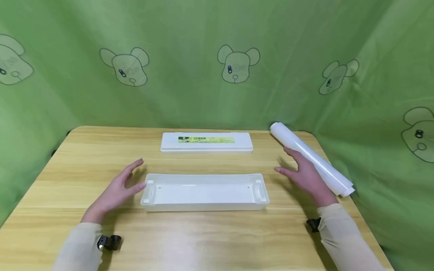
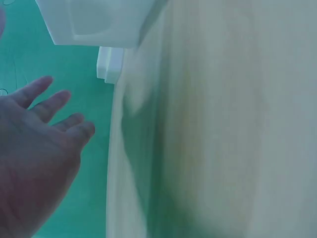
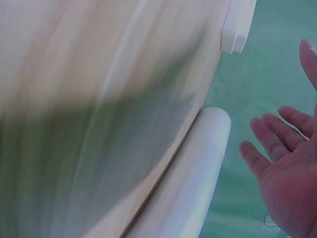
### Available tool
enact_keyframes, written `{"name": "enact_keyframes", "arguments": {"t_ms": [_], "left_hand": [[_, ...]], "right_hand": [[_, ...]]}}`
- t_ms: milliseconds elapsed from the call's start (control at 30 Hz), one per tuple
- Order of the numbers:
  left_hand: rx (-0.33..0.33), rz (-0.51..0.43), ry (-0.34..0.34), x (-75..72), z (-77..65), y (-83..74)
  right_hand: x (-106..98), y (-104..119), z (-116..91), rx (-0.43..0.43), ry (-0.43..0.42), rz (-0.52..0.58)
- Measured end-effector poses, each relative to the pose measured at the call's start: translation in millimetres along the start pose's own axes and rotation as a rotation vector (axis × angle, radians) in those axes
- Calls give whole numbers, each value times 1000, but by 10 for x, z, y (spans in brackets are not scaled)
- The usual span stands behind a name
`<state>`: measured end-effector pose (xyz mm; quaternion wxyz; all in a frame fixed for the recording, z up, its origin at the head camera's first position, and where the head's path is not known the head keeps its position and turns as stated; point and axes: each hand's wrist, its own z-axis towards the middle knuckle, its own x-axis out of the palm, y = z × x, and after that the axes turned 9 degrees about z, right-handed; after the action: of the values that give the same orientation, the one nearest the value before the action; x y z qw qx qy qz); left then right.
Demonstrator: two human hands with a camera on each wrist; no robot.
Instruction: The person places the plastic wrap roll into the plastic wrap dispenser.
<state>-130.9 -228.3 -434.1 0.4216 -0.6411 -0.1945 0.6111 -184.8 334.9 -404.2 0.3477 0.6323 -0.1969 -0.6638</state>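
Observation:
A long white plastic box (image 1: 205, 192) lies open-topped across the middle of the table, and its inside shows bare. Behind it is a flat white lid (image 1: 207, 146) with a green and yellow label. My left hand (image 1: 116, 192) is raised at the box's left end, thumb close to the corner, fingers spread and holding nothing. To the right of the box, my right hand (image 1: 305, 175) hovers with thumb and fingers apart, also holding nothing. Beside that hand a roll of plastic film (image 1: 312, 158) lies slantwise; the hand overlaps part of it in the head view.
The wooden table (image 1: 190, 241) ends at the back and right against a green curtain (image 1: 190, 94) printed with bear heads. The film roll lies along the table's right edge. A dark wrist camera (image 1: 110, 242) sits on the left sleeve, another (image 1: 312, 225) on the right.

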Motion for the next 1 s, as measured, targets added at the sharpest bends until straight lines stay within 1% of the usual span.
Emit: {"name": "enact_keyframes", "arguments": {"t_ms": [200,267,433,633,767,867,1000], "left_hand": [[36,-45,93,53,23,-48],[49,-49,108,75,25,-58],[83,-53,121,125,20,-53],[55,-47,142,174,12,-35],[44,-73,151,195,21,-37],[45,-78,155,208,28,-35],[54,-68,155,225,33,-33]], "right_hand": [[-40,-46,45,8,-17,-8],[-60,-69,56,16,-28,-12],[-108,-110,76,52,-25,-57],[-166,-142,100,67,-70,-107],[-188,-196,135,100,-76,-139],[-209,-247,151,132,-78,-171],[-276,-331,170,130,-110,-204]]}}
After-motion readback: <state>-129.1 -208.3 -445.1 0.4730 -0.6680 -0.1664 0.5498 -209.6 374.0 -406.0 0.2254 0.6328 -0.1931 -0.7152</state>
